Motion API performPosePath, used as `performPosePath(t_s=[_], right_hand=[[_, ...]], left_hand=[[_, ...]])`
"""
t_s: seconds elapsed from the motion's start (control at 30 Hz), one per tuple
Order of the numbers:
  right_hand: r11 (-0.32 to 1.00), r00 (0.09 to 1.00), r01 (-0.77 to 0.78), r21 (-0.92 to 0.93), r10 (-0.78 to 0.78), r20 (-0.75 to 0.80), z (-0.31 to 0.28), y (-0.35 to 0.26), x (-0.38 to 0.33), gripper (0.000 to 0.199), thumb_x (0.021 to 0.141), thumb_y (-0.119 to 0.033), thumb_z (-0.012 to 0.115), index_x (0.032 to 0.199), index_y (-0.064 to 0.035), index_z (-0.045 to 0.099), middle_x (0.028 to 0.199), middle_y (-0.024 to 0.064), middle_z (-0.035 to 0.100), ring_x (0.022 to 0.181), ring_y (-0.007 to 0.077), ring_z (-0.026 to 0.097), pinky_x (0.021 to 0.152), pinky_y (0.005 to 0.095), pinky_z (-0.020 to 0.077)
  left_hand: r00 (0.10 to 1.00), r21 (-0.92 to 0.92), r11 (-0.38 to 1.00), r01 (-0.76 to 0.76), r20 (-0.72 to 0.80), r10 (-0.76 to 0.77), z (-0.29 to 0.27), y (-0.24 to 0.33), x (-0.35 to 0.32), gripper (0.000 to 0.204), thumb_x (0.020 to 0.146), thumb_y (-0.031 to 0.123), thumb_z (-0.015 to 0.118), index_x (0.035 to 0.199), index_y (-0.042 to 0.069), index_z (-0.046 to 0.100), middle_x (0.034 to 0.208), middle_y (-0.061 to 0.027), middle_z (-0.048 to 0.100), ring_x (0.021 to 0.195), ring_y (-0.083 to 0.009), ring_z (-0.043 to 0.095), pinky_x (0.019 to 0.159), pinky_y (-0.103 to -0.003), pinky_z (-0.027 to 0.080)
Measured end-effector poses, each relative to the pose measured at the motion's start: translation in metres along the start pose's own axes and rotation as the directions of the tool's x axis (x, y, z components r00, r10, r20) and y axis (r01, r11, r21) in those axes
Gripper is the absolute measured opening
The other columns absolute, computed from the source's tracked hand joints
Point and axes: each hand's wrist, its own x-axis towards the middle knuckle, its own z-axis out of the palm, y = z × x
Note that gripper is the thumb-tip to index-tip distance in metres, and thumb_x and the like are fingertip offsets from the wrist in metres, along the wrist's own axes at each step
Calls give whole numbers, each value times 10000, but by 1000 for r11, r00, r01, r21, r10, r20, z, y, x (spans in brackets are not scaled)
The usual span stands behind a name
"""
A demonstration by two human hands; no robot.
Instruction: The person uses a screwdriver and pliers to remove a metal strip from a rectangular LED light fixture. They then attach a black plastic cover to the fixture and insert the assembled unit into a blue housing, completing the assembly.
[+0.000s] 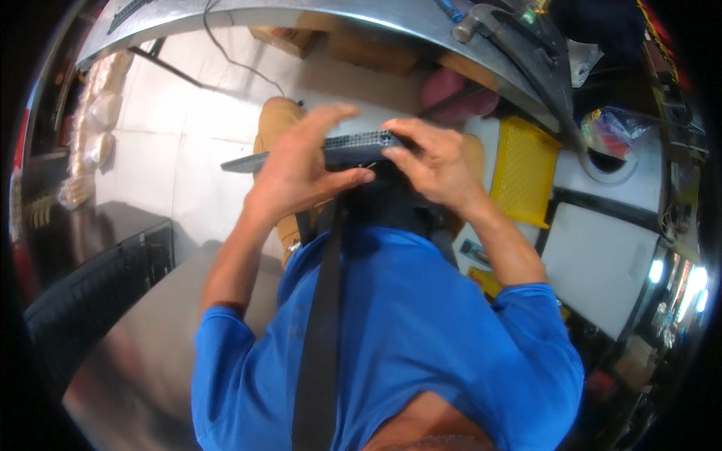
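Observation:
A long, flat, dark piece (351,154), with rows of small squares or openings along its upper face, is held nearly level over my lap. Its narrow left part (242,162) shows beyond my left hand. My right hand (436,159) pinches the right end, fingers on the far side and thumb on the near side. The fingers of my left hand (289,169) are spread and a little blurred, the thumb stretched toward the piece's lower edge. Whether that hand touches the piece is hard to tell. The piece's exact kind is not clear.
A metal-topped table (301,10) runs across the far side, with a hammer (477,22) near its right. Below stand a cardboard box (284,39) and a pink object (459,94). A yellow basket (524,171) is at right; a brown seat (188,316) lies left.

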Motion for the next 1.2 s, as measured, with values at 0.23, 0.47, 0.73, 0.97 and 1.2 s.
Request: performPosePath(t_s=[0.23,0.47,0.73,0.97,1.2], right_hand=[[994,991,104,-35,-107,-85,-57,-78,18,300,821,-111,790,1101,-59,697,1056,118,742,945,340,729,801,446,565],[954,956,284,-92,-275,99,-130,-186,1,154,952,-382,685,970,-233,652,981,56,733,906,248,668,692,316,528],[914,851,337,227,-398,342,-140,-208,20,163,852,-274,763,1002,-254,702,988,30,709,761,205,642,651,348,568],[786,877,411,462,-480,36,-114,-204,-11,185,780,-165,796,947,-225,744,918,-4,698,618,180,607,648,354,580],[952,887,277,127,-202,-416,-113,-155,-16,204,915,-155,662,1086,-65,726,987,76,718,818,200,676,775,340,559]], left_hand=[[990,51,990,132,46,-135,62,-51,-15,499,720,352,924,1026,23,706,951,-132,747,863,-304,745,741,-400,581],[991,152,984,96,78,-109,82,-53,-13,543,695,445,916,1012,45,731,917,-138,741,848,-333,733,738,-405,580],[999,189,982,-26,-37,34,-12,-37,39,608,728,542,879,1060,52,743,880,-112,749,762,-239,747,680,-355,607],[944,496,809,-315,249,215,-58,-28,162,607,1013,622,492,873,107,782,640,-90,663,569,-259,639,522,-401,460],[831,397,774,-494,477,286,-11,-50,209,643,1073,553,383,803,91,740,617,-124,616,587,-318,553,830,-462,443]])
